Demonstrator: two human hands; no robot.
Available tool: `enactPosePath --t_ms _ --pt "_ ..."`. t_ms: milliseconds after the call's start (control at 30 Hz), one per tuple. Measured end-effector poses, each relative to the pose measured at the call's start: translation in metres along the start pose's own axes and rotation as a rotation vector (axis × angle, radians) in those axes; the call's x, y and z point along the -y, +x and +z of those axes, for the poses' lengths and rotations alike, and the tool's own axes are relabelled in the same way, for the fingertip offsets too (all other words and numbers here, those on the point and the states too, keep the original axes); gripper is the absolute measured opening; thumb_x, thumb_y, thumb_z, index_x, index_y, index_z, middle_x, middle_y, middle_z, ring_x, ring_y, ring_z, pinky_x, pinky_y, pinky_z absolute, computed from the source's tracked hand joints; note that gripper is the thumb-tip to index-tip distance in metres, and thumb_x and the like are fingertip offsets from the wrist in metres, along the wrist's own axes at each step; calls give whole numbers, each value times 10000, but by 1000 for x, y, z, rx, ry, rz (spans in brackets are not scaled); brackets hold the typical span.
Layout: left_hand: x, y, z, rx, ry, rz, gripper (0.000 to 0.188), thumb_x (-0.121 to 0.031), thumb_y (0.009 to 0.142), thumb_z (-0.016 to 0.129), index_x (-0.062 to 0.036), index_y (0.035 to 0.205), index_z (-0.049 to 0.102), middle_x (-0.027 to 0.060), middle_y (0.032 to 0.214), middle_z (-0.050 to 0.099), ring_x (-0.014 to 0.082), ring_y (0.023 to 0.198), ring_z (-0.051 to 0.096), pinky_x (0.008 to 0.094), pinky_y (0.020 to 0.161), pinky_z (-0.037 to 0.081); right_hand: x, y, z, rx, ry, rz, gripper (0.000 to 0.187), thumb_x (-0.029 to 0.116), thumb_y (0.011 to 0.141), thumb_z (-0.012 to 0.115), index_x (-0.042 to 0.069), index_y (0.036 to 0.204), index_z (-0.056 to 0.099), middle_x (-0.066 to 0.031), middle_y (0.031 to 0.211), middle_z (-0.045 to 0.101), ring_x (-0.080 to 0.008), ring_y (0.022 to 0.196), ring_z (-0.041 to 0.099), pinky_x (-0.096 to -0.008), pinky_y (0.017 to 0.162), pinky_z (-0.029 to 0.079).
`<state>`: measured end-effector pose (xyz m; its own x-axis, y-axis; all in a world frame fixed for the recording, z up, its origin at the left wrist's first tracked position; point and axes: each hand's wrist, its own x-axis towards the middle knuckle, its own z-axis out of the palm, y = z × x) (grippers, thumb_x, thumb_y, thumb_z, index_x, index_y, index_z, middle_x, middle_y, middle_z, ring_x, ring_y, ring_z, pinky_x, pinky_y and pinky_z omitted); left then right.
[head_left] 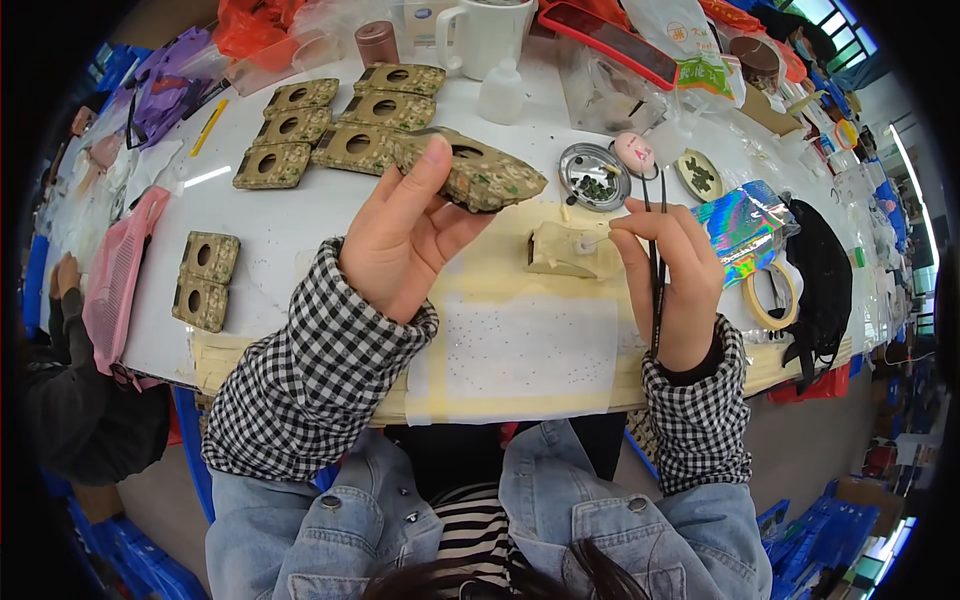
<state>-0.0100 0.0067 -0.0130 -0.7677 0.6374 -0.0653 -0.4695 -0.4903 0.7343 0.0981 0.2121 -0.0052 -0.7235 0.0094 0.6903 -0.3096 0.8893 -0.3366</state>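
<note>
My left hand (395,240) is closed on a camouflage-patterned shell part (500,180) with a round hole, holding it tilted above the table. In my right hand (685,275) is a pair of black tweezers (656,255), its tips pointing away from me. Thumb and forefinger of that hand also pinch a thin pale stick (599,240). The stick's far end meets a small white piece on a cream-coloured block (548,252). Beyond the right hand lies a round metal dish (566,168) with small dark green pieces.
More camouflage shells stand in rows (375,110) at far left, with a pair (206,282) nearer. A white dotted sheet (530,350) lies before me. At right are a holographic pouch (740,225) and tape roll (752,300). A white mug (490,38) and squeeze bottle (502,95) stand behind.
</note>
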Motion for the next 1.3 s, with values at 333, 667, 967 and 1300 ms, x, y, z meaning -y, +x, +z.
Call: enactPosePath --t_ms 333,667,967,1300 --pt "-1 0 -4 74 40 23 437 -322 988 360 15 1264 395 162 1199 543 248 1106 558 282 923 512 7 -20 -21 57 215 170 524 405 904 514 -40 1179 519 -161 982 577 -260 899 576 -332 789 453" --pt "-1 -1 -6 89 139 48 437 -332 992 338 -2 1272 400 152 1199 551 241 1109 558 295 932 508 27 -46 -25 512 605 331 307 18 767 680 -23 1061 600 -139 923 643 -235 866 634 -294 779 481" --pt "-2 -2 -3 98 87 72 382 -319 961 421 -24 1200 463 116 1137 579 213 1043 584 305 893 519 38 -50 5 426 765 673 109 45 816 655 -38 881 631 -110 847 659 -142 743 605 -252 700 474" --pt "-2 -6 -8 159 -46 99 300 -312 905 560 -60 1068 562 58 1003 637 161 914 636 296 802 552 38 -46 16 454 654 611 111 49 812 667 -42 863 630 -90 755 655 -120 690 599 -234 653 474"
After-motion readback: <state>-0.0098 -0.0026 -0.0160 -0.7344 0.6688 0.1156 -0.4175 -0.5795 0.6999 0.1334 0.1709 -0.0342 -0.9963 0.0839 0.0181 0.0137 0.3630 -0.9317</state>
